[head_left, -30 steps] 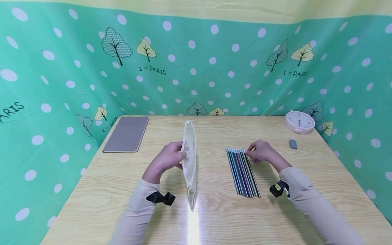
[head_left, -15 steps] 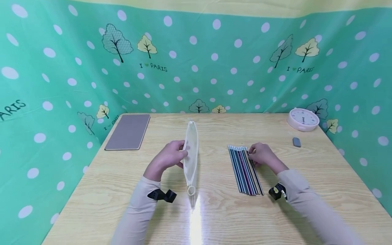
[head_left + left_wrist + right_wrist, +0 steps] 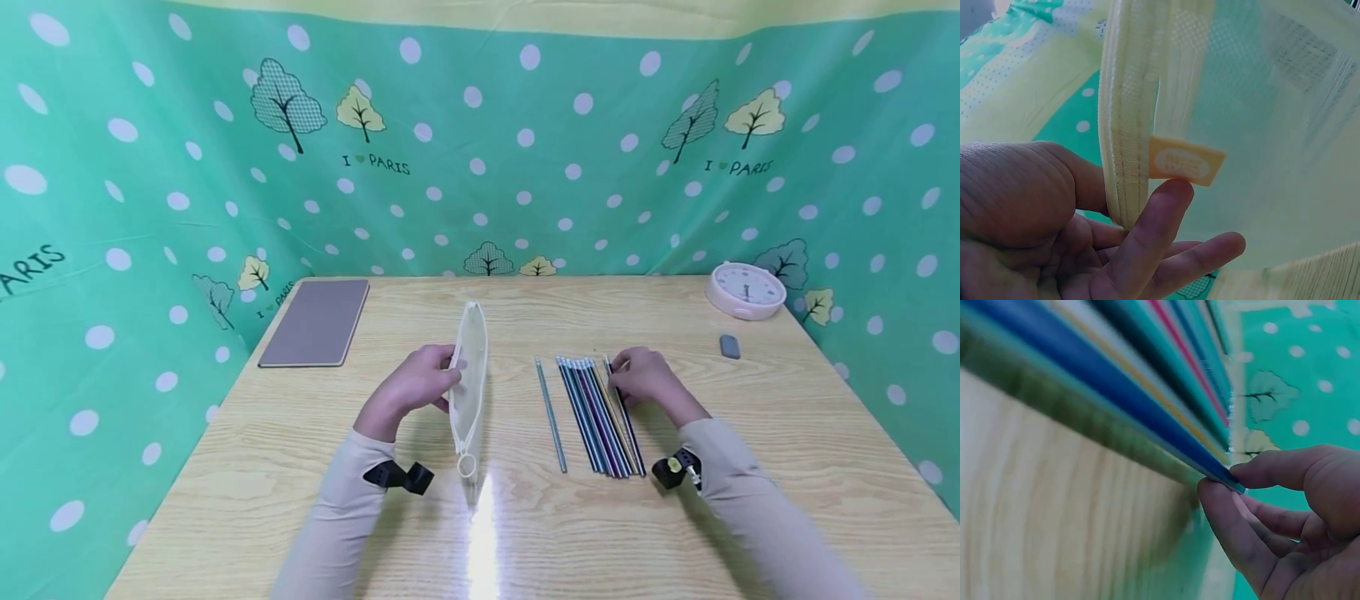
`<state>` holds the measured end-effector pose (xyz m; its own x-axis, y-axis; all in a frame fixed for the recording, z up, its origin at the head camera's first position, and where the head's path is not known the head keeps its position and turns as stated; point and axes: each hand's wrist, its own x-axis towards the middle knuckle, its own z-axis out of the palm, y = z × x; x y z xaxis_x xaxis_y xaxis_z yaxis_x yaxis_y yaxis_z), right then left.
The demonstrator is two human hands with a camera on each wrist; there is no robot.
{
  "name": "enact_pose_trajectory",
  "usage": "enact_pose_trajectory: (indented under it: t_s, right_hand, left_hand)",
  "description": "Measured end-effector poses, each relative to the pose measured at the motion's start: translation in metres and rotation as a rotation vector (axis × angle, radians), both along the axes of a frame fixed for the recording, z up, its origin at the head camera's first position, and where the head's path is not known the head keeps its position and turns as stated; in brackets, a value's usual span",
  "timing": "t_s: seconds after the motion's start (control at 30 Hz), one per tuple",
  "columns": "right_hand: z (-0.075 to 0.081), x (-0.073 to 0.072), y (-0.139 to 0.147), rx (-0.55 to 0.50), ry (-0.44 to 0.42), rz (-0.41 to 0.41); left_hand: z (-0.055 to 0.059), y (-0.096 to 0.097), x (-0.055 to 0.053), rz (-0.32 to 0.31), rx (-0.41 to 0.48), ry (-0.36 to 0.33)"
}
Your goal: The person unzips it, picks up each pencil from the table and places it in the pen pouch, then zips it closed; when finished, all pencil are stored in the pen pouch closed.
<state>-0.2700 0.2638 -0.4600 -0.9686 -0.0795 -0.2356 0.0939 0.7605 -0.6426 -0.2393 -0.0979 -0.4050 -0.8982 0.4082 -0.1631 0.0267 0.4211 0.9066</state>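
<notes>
My left hand (image 3: 412, 382) holds a cream mesh zipper pouch (image 3: 470, 375) upright, its mouth spread apart. In the left wrist view, the zipper edge (image 3: 1125, 112) lies between thumb and fingers, one fingertip by an orange label (image 3: 1186, 161). Across from it, my right hand (image 3: 648, 375) pinches the far end of a dark blue pencil (image 3: 1116, 394) between thumb and forefinger. That pencil lies at the right side of a row of several pencils (image 3: 592, 417) with pale far ends. One teal pencil (image 3: 551, 417) lies apart, left of the row.
A grey notebook (image 3: 315, 323) lies at the back left of the wooden table (image 3: 247, 500). At the back right stand a round pink clock (image 3: 746, 290) and a small grey eraser (image 3: 730, 347). A green dotted curtain (image 3: 480, 167) surrounds the far sides.
One teal pencil now lies apart to the left of the row. The dark pencil at my right hand has a wider gap from the others. My left hand keeps holding the pouch.
</notes>
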Motion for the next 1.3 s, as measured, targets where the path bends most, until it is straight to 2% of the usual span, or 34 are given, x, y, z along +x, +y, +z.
enact_pose_trajectory:
  t_s: [0.17,0.3,0.57,0.77,1.0,1.3]
  right_hand:
    - [0.015,0.004,0.001,-0.189,0.019,-0.052]
    - [0.036,0.014,-0.004,-0.340,0.080,-0.091]
    - [0.068,0.025,-0.016,-0.544,0.205,-0.122]
    - [0.085,0.028,-0.032,-0.626,0.273,-0.129]
    - [0.090,0.034,-0.043,-0.672,0.275,-0.140]
    - [0.077,0.037,-0.060,-0.773,0.317,-0.204]
  left_hand:
    - [-0.001,0.001,-0.002,-0.002,-0.013,-0.004]
    - [-0.002,0.002,-0.004,0.000,-0.025,-0.004]
    - [-0.003,0.003,-0.005,0.001,-0.027,-0.011]
    - [0.001,0.004,-0.005,0.000,-0.028,0.001]
    - [0.005,0.005,-0.004,-0.008,-0.035,0.003]
    - [0.000,0.006,0.003,-0.006,-0.042,-0.004]
